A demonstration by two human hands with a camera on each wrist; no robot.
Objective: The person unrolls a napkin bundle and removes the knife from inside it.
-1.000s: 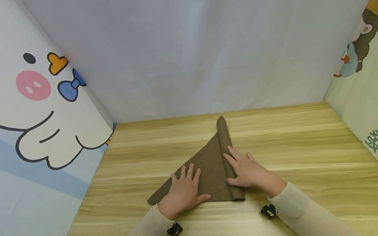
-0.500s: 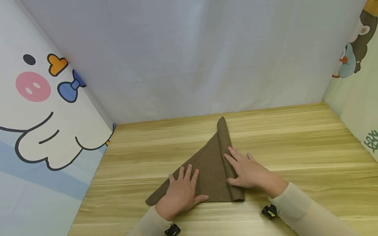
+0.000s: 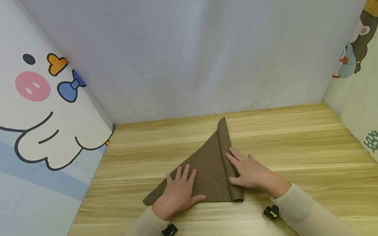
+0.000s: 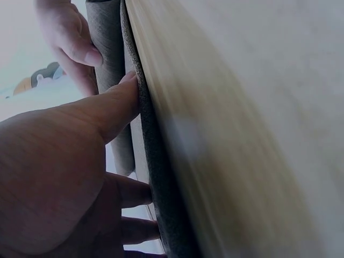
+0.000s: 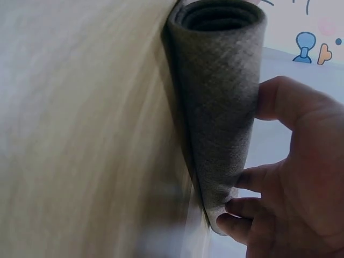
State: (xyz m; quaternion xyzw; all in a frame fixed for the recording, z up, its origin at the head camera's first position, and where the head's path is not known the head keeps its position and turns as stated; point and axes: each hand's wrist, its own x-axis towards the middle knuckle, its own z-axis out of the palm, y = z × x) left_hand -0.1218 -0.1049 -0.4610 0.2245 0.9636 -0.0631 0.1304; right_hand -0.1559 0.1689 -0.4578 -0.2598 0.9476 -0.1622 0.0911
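Note:
A brown cloth (image 3: 209,170) lies on the table as a rough triangle, its right side wound into a roll (image 3: 225,141) that runs from the near edge to the far tip. My left hand (image 3: 176,195) rests spread and flat on the cloth's left part, thumb along the near edge. On the roll lies my right hand (image 3: 249,170), fingers extended over its top and thumb toward its inner side. In the right wrist view the roll's near end (image 5: 217,19) shows several wound layers, and the right fingertips touch its surface. The left palm hides part of the cloth.
The wood-grain table (image 3: 295,137) spreads around the cloth. A pale curtain (image 3: 189,59) stands along its back edge, with cartoon-printed panels at the left (image 3: 32,131) and right (image 3: 358,82). A small black device (image 3: 271,212) sits by the right sleeve.
My left hand has slid a little to the left, and the cloth's left corner has shifted left with it. The right hand has stayed on the roll, nearly still.

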